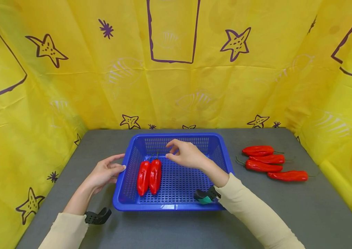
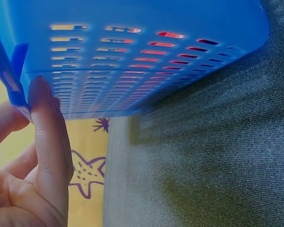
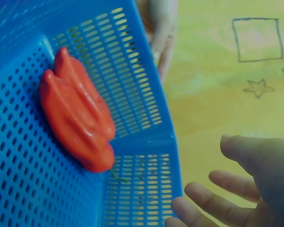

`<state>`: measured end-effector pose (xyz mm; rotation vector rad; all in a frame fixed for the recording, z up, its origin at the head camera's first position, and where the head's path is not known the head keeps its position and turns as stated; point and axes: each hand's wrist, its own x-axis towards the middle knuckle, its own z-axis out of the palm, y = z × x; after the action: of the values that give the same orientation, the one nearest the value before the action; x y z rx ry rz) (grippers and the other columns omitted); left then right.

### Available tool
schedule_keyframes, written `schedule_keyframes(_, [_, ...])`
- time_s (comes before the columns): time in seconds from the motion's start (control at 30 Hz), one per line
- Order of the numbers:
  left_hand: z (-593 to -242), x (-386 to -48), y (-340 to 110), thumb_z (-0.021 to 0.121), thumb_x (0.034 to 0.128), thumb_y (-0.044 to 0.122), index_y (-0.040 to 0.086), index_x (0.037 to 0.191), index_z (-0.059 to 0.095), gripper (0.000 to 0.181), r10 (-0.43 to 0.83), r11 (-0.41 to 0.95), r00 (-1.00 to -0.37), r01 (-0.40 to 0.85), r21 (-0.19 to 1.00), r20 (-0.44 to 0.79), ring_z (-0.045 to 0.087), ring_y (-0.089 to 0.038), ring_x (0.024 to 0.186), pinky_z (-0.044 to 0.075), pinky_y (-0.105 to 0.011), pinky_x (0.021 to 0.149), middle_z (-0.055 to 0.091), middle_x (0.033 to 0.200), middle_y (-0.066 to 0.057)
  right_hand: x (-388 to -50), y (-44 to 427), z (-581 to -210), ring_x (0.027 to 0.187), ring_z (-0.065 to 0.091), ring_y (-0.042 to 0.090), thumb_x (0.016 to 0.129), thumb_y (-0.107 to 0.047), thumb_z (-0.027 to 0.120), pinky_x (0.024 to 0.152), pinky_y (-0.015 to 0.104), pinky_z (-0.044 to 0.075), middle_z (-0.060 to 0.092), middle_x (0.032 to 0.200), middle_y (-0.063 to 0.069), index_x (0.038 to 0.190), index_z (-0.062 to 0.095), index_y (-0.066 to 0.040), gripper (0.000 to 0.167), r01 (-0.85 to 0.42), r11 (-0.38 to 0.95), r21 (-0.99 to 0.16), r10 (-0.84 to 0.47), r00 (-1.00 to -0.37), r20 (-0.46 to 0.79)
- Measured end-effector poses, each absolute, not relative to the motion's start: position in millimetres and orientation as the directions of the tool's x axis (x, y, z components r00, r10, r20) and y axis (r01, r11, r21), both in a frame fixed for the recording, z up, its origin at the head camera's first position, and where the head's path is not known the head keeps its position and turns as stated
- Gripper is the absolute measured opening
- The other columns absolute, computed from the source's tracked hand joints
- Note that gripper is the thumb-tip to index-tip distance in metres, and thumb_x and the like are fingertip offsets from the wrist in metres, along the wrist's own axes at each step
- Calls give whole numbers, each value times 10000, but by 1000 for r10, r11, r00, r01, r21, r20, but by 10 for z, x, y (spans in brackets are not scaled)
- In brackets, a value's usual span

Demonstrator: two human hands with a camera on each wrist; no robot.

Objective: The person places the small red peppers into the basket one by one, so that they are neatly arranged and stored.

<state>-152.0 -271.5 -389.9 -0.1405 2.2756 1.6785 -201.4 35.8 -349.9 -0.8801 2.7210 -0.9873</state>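
Observation:
A blue plastic basket with slotted walls stands on the grey table. Its left rim is pinched by my left hand; in the left wrist view, a finger of the left hand lies against the outer wall just under the rim. Two red peppers lie side by side in the basket's left part, stems toward the back. Over the basket, right of these peppers, hovers my right hand, its fingers loosely bent around nothing. The right wrist view shows the right hand apart from the peppers.
Several more red peppers lie on the table right of the basket. Yellow cloth with starfish drawings hangs behind and along both sides. Each wrist wears a dark strap, the left strap being close to the basket's front left corner.

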Motion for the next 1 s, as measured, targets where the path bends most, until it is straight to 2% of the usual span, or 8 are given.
schedule_keyframes(0.17, [-3904, -1518, -2721, 616, 884, 211, 80, 1424, 284, 647, 104, 308, -948, -257, 916, -301, 670, -236, 802, 564, -393, 696, 662, 970, -128, -1999, 453, -3462, 784, 624, 103, 866, -277, 629, 685, 249, 502, 656, 937, -9, 1149, 577, -148, 316, -471, 608, -640, -537, -837, 106])
schedule_keyframes(0.4, [-3897, -1523, -2717, 616, 885, 218, 84, 1422, 289, 643, 101, 311, -947, -261, 914, -305, 671, -241, 808, 563, -392, 698, 662, 976, -130, -1947, 583, -3373, 869, 616, 128, 883, -296, 611, 729, 282, 510, 645, 1013, -16, 1191, 559, -159, 341, -465, 591, -659, -518, -845, 133])
schedule_keyframes(0.73, [-3890, -1525, -2717, 617, 884, 217, 84, 1424, 287, 647, 100, 316, -947, -261, 912, -305, 674, -249, 813, 563, -393, 701, 663, 978, -134, -1874, 867, -3268, 918, 623, 138, 894, -249, 596, 723, 311, 522, 645, 1051, -15, 1179, 552, -189, 294, -461, 530, -712, -420, -872, 252])
schedule_keyframes(1.0, [-3886, -1519, -2714, 619, 882, 219, 85, 1423, 289, 648, 96, 315, -947, -264, 912, -307, 673, -249, 812, 563, -391, 699, 664, 974, -136, -1802, 1144, -3296, 950, 614, 152, 881, -218, 622, 816, 382, 515, 628, 1074, -7, 1188, 545, -209, 317, -450, 506, -736, -337, -888, 312])
